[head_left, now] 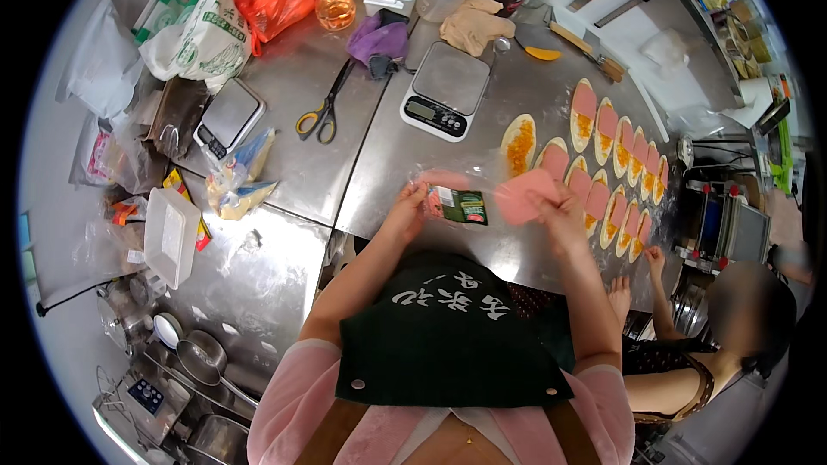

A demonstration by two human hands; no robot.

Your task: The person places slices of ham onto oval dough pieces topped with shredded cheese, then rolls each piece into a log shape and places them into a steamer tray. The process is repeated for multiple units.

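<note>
My left hand (408, 210) grips the end of a clear plastic ham package (456, 203) with a green printed label; pink ham shows inside it. From my right hand (561, 214) hangs a thin pink ham slice (524, 196), held by the fingers at the package's right. Just beyond that slice lies an oval dough piece (519, 144) with an orange-yellow crumbly topping and no ham on it. Two rows of oval dough pieces stretch to the right, several with a ham slice (584, 101) over part of the same topping.
A white kitchen scale (446, 90) stands beyond the package, with black-and-yellow scissors (322, 113) to its left. Farther left are a second scale (230, 117), piping bags (242, 181) and a plastic tub (171, 237). At the right, a co-worker's hand (654, 259) touches the dough row's near end.
</note>
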